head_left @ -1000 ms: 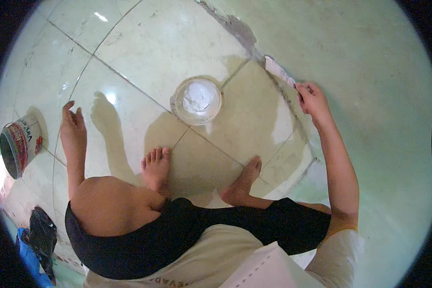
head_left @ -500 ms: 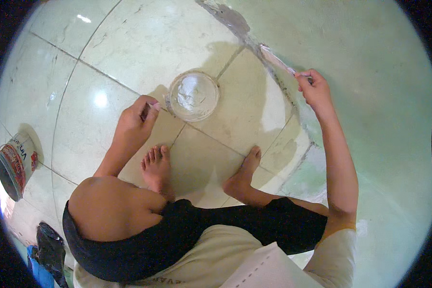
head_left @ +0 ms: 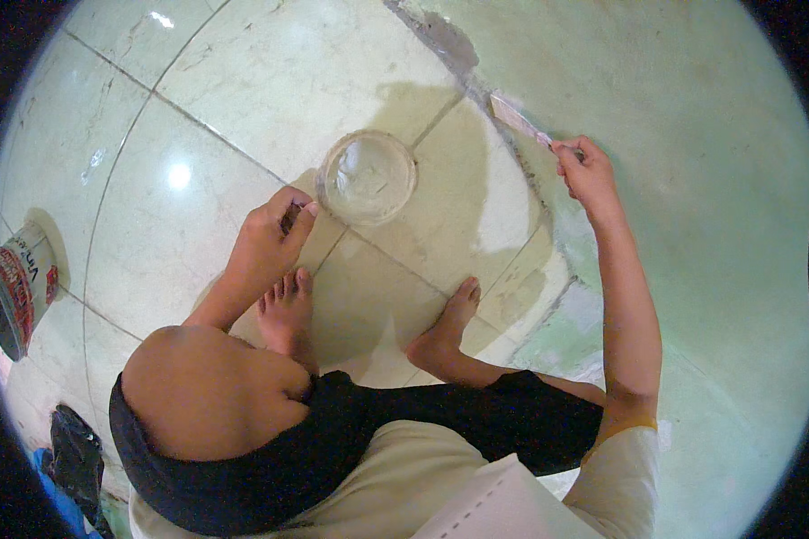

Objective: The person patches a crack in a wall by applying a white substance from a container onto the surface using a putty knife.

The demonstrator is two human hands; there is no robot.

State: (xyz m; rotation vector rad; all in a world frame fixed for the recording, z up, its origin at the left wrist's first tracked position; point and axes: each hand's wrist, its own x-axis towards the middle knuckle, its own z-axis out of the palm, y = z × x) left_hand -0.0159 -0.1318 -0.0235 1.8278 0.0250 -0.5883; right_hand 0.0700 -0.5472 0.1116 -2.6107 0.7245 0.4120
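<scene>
At far left a red-and-white labelled can [head_left: 18,287] lies on the floor [head_left: 198,117]. Beside the bowl [head_left: 367,177], my left hand [head_left: 270,241] pinches something small; my right hand [head_left: 586,169] grips a scraper [head_left: 518,119].

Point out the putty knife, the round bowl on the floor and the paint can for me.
putty knife [head_left: 515,118], head view, on the flat blade against the wall.
bowl [head_left: 367,176], head view, on its pale inside.
paint can [head_left: 18,287], head view, on its labelled side.

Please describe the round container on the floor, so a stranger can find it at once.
On the tiled floor, look just ahead of the left hand. The shallow round clear bowl sits there, holding white paste. The paint can far left is taller, with a red label.
</scene>
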